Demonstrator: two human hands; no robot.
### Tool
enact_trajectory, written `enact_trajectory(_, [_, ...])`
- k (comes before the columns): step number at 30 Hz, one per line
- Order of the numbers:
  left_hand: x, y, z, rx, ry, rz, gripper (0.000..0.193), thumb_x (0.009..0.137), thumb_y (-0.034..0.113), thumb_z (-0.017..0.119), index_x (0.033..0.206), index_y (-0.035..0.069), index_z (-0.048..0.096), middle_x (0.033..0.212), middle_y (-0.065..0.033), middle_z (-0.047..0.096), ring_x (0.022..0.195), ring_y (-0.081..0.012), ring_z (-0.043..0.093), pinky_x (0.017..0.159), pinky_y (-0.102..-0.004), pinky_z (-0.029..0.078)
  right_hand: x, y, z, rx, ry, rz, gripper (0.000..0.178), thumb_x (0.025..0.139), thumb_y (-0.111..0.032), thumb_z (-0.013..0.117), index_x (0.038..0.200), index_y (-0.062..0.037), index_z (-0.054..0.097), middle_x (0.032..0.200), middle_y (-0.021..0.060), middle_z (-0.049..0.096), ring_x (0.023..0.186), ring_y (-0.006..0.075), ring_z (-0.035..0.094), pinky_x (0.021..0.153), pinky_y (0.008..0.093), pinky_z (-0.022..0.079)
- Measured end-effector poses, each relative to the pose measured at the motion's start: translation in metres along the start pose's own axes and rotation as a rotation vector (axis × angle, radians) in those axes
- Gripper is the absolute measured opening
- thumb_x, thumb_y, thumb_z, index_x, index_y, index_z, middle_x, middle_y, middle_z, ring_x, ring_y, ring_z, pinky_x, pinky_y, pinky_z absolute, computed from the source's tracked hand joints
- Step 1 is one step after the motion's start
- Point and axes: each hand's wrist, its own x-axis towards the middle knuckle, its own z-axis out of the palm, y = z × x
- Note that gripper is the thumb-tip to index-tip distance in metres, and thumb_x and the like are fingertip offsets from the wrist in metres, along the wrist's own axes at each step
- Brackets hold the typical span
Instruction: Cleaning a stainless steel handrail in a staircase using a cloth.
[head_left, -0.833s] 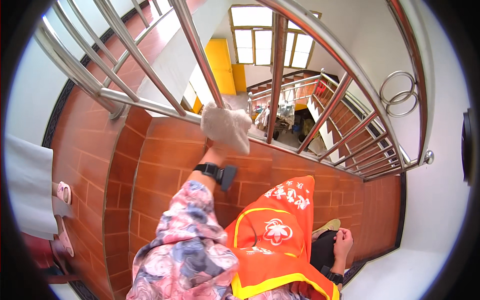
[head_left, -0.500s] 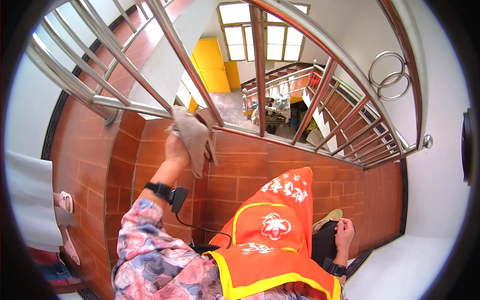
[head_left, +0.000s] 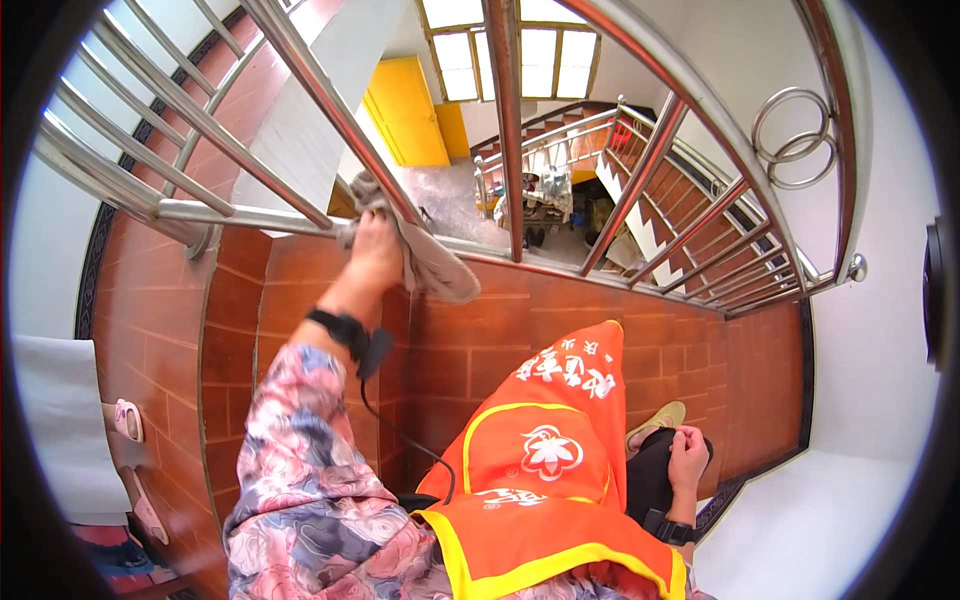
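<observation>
My left hand (head_left: 374, 248) is closed on a grey-beige cloth (head_left: 440, 266). It presses the cloth against the metal railing (head_left: 272, 219), where an upright bar (head_left: 330, 100) meets the lower rail. Part of the cloth wraps behind that bar and a loose end hangs to the right of the hand. At the lower right, my right hand (head_left: 688, 458) rests on my dark-trousered knee with its fingers curled in. Nothing shows in it.
Brown tiled steps (head_left: 470, 330) lie under the railing. Through the bars, a lower floor shows a yellow door (head_left: 405, 110), windows (head_left: 510, 60) and another stair railing. At left, a person's legs in pink slippers (head_left: 128, 420) stand near. A white wall (head_left: 870, 400) borders the right.
My left hand has turned and slid slightly along the rail, and the cloth now wraps the upright bar with its loose end swung right. My right hand stays on the knee.
</observation>
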Motion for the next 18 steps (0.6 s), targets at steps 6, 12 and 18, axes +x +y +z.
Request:
enact_trajectory(6, [0.094, -0.067, 0.041, -0.388, -0.815, -0.260, 0.021, 0.075, 0.018, 0.065, 0.095, 0.011, 0.068, 0.098, -0.0044, 0.066, 0.091, -0.0225, 0.061, 0.080, -0.0376, 0.046, -0.005, -0.011, -0.008, 0.098, -0.028, 0.103, 0.011, 0.087, -0.011, 0.054, 0.090, -0.0009, 0.058, 0.068, -0.0004, 0.057, 0.056, 0.0055, 0.051, 0.053, 0.0190, 0.042])
enact_trajectory(12, [0.106, -0.058, 0.058, -0.471, -0.683, -0.176, 0.024, 0.072, 0.014, 0.066, 0.095, 0.007, 0.067, 0.096, -0.0104, 0.066, 0.087, -0.0260, 0.062, 0.074, -0.0374, 0.048, -0.012, 0.003, -0.008, 0.045, 0.045, 0.045, 0.010, 0.087, -0.010, 0.054, 0.090, -0.0010, 0.058, 0.070, -0.0011, 0.056, 0.057, 0.0046, 0.050, 0.054, 0.0179, 0.041])
enact_trajectory(18, [0.010, -0.035, -0.026, 0.040, -0.202, 0.217, 0.016, 0.072, 0.021, 0.059, 0.084, 0.012, 0.066, 0.091, -0.0080, 0.065, 0.090, -0.0195, 0.061, 0.079, -0.0345, 0.041, -0.008, -0.001, -0.006, 0.084, 0.036, 0.031, 0.013, 0.087, -0.012, 0.054, 0.089, 0.0006, 0.058, 0.067, 0.0011, 0.057, 0.058, 0.0064, 0.052, 0.055, 0.0203, 0.042])
